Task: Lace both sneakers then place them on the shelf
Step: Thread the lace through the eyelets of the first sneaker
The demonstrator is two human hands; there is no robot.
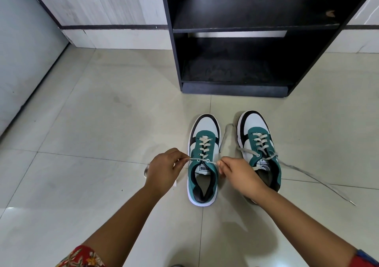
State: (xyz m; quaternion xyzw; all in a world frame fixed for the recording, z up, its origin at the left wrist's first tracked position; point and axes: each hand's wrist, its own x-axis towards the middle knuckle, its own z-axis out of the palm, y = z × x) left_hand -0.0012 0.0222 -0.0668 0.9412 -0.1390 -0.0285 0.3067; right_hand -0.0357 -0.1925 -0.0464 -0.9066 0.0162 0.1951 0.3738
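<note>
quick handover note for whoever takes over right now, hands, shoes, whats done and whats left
Left hand and right hand each pinch one lace end of the left sneaker, pulled taut sideways.
Both sneakers on the floor before the shelf; right sneaker has loose lace ends trailing.
Done: lacing threaded through both.
Left: tie both, shelve them.

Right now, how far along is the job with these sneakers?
Roughly midway. Both hands, left hand and right hand, pull the lace ends taut at the left sneaker, laced to its top eyelets. The right sneaker has loose laces trailing on the floor. The shelf holds neither shoe yet.
</note>
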